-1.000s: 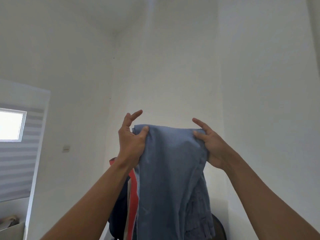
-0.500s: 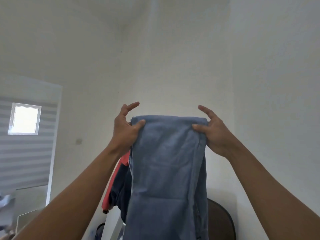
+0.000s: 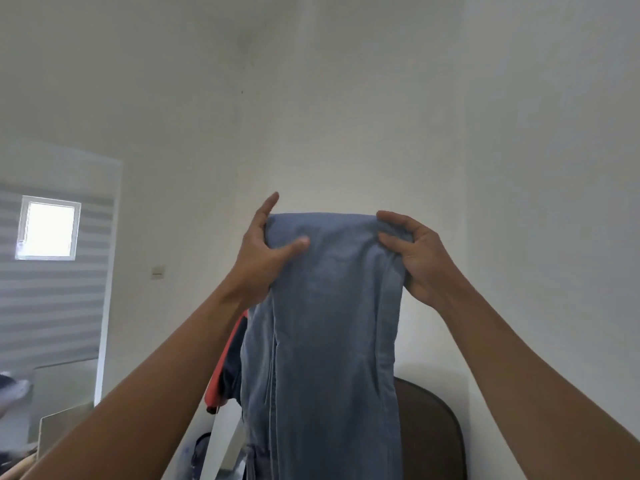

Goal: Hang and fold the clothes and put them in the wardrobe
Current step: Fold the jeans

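Observation:
A pair of folded blue jeans (image 3: 325,323) hangs in front of me, doubled over at the top and trailing down past the frame's bottom edge. My left hand (image 3: 263,258) pinches the upper left corner, thumb on the front of the cloth and fingers behind. My right hand (image 3: 419,261) grips the upper right corner with its fingers curled into the fabric. Both arms are raised before a white wall.
Behind the jeans hang a red and a dark navy garment (image 3: 225,368). A dark brown rounded chair back (image 3: 429,431) shows at the lower right. A window with striped blinds (image 3: 48,271) and a wall switch (image 3: 158,271) are at the left.
The jeans' top edge has flattened and the view has shifted right. My right hand's fingers have curled tighter into the corner; my left thumb has slid further onto the cloth.

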Demonstrator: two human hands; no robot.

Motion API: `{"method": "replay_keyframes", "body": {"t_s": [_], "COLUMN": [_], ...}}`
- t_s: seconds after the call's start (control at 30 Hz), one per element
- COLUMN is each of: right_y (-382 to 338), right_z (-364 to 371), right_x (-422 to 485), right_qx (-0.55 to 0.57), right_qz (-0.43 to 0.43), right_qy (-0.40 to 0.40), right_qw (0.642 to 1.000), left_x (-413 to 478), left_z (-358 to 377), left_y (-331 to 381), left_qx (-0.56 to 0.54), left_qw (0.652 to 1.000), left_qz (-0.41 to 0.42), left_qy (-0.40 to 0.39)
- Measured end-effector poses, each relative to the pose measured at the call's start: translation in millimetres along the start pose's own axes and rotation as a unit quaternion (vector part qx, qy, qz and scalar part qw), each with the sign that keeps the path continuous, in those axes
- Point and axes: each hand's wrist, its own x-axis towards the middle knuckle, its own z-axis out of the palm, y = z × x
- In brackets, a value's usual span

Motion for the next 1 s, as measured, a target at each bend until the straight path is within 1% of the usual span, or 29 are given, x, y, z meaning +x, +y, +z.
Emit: {"method": "replay_keyframes", "body": {"t_s": [0.03,0.07,0.13,0.17,0.23,0.27,0.3,0.33,0.4,0.47,0.5,0.57,0.6,0.67,0.77,0.87,0.93,0.97,1.0], "right_y": [1,1,-1,-2,-5,-8,-10,-13,-15,-11,-9,-7,-7,-9,-16,-22,-24,-24,-23], "right_z": [2,4,5,3,-5,-9,-12,-14,-13,-13,-14,-18,-21,-25,-29,-30,-27,-25,-23], "right_x": [2,4,6,5,4,4,4,6,9,11,11,9,9,9,12,16,17,18,17], "right_qx": [0.02,0.027,0.01,-0.01,-0.071,-0.112,-0.148,-0.175,-0.193,-0.178,-0.157,-0.133,-0.15,-0.222,-0.297,-0.347,-0.359,-0.342,-0.302], "right_qz": [0.002,0.005,0.011,0.016,0.033,0.041,0.042,0.034,0.004,-0.029,-0.035,-0.016,0.0,0.013,-0.013,-0.012,-0.02,-0.032,-0.042], "right_qy": [0.007,0.01,0.003,-0.016,-0.098,-0.142,-0.168,-0.166,-0.113,-0.06,-0.049,-0.061,-0.076,-0.09,-0.069,-0.073,-0.076,-0.074,-0.07], "right_qw": [1.0,1.0,1.0,1.0,0.992,0.983,0.974,0.97,0.975,0.982,0.986,0.989,0.986,0.971,0.952,0.935,0.93,0.936,0.95], "left_x": [-3,-5,-4,-3,0,2,3,4,5,3,1,-1,-1,1,2,3,5,6,7], "left_z": [1,2,4,5,7,7,7,8,10,15,19,24,26,25,22,18,14,13,12], "left_y": [-3,-7,-8,-7,-4,-2,-1,1,1,-3,-5,-6,-5,-4,-2,3,6,8,8], "left_qx": [0.048,0.083,0.084,0.087,0.103,0.111,0.119,0.122,0.112,0.112,0.119,0.132,0.139,0.162,0.212,0.236,0.225,0.218,0.201], "left_qw": [0.999,0.996,0.996,0.995,0.992,0.99,0.987,0.985,0.985,0.983,0.98,0.974,0.971,0.966,0.953,0.942,0.948,0.953,0.962], "left_qz": [0.014,0.025,0.032,0.039,0.059,0.073,0.086,0.095,0.098,0.103,0.111,0.136,0.149,0.173,0.203,0.228,0.211,0.188,0.144], "left_qy": [-0.019,-0.019,0.008,0.021,0.04,0.05,0.06,0.071,0.092,0.108,0.114,0.123,0.122,0.107,0.082,0.066,0.078,0.095,0.115]}}
